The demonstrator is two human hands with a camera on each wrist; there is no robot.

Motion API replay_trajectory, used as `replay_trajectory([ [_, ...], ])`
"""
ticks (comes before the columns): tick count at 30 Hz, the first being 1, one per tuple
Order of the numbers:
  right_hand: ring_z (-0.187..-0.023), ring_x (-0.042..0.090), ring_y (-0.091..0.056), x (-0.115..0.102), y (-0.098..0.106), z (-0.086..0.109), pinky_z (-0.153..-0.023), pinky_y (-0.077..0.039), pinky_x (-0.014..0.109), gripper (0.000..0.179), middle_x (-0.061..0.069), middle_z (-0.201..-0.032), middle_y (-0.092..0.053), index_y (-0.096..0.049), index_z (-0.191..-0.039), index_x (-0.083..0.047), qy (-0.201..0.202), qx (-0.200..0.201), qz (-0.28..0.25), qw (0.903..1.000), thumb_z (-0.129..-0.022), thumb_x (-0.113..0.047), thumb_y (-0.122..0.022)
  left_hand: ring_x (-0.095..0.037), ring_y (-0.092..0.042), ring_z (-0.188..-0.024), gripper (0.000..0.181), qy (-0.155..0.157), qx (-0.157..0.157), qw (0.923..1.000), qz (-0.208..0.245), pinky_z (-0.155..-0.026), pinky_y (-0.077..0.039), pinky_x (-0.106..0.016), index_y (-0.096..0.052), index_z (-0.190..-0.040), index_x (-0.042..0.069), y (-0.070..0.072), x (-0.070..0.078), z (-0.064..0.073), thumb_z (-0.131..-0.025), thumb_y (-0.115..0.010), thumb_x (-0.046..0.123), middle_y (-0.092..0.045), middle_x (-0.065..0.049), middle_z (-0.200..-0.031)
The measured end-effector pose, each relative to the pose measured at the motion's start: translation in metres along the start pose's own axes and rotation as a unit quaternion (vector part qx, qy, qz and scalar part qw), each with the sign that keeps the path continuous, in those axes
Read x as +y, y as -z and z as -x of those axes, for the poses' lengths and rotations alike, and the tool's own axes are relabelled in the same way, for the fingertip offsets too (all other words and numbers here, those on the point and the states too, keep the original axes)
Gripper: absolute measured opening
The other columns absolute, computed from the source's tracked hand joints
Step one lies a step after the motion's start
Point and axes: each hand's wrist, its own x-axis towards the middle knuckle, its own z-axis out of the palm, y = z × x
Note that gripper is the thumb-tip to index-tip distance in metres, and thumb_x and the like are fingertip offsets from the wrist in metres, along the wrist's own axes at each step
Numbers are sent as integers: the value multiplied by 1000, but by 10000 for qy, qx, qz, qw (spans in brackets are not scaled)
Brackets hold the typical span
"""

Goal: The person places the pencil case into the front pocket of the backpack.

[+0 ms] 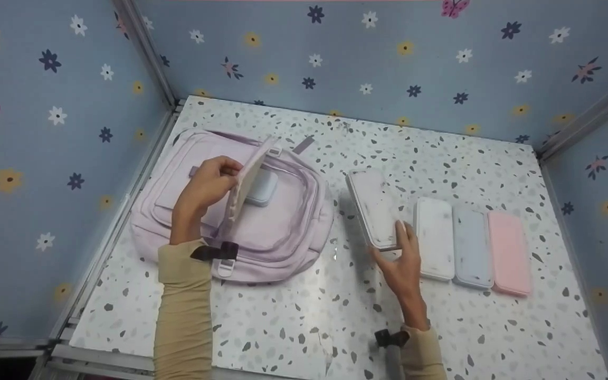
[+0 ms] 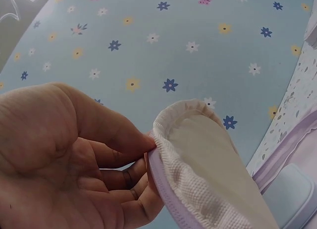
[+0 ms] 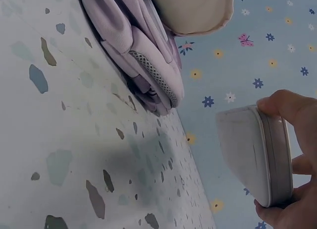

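Note:
A lilac backpack (image 1: 177, 153) lies on the speckled table, its front pocket unzipped. My left hand (image 1: 205, 186) pinches the edge of the pocket flap (image 2: 208, 159) between thumb and fingers and holds it raised, its cream lining showing. Inside the pocket sits a pale blue case (image 1: 263, 188), partly hidden by the flap. To the right of the backpack, my right hand (image 1: 403, 264) grips the near end of a white rectangular case (image 1: 375, 206). In the right wrist view that white case (image 3: 245, 149) is tilted and held above the tabletop.
Beside my right hand, a white case (image 1: 435, 237), a blue-grey case (image 1: 473, 245) and a pink case (image 1: 510, 253) lie side by side. Flower-patterned panels (image 1: 335, 58) wall the table at the back and both sides.

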Motion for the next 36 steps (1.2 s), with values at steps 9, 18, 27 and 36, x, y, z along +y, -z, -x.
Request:
replay_trajectory([
  [9,-135,38,-36,-15,-5,-4,-103,-37,53,80,24,-148,-33,-41,-143,-2,557,-307,-111,9979,-74,-16,-80,-22,-46,-97,35,-118,-63,9999,-51,-81,-39,-29,-52,-123,-6,0,-1,0,-90,-41,0,-51,-17,-111],
  [18,-136,33,-35,-26,-18,-4,-104,-36,51,82,18,-151,-31,-39,-145,-8,909,-956,-163,9911,-76,-21,-80,-23,-46,-98,34,-96,-65,9999,-8,-82,-38,-30,-52,-123,-6,-1,0,0,-91,-42,0,-51,-17,-112],
  [27,-136,34,-37,-39,-31,-1,-103,-37,52,81,16,-151,-32,-41,-145,-9,1174,-1436,-206,9824,-75,-23,-80,-23,-46,-98,33,-62,-21,10000,-44,-82,-39,-30,-53,-122,-5,-2,0,-1,-91,-43,0,-51,-17,-112],
  [36,-135,33,-38,-47,-51,6,-103,-38,51,81,16,-149,-35,-42,-144,-9,1640,-1950,-158,9669,-75,-28,-79,-20,-45,-94,33,-169,-89,9998,-45,-78,-39,-27,-52,-122,-7,-1,1,1,-91,-43,-1,-51,-16,-109],
])
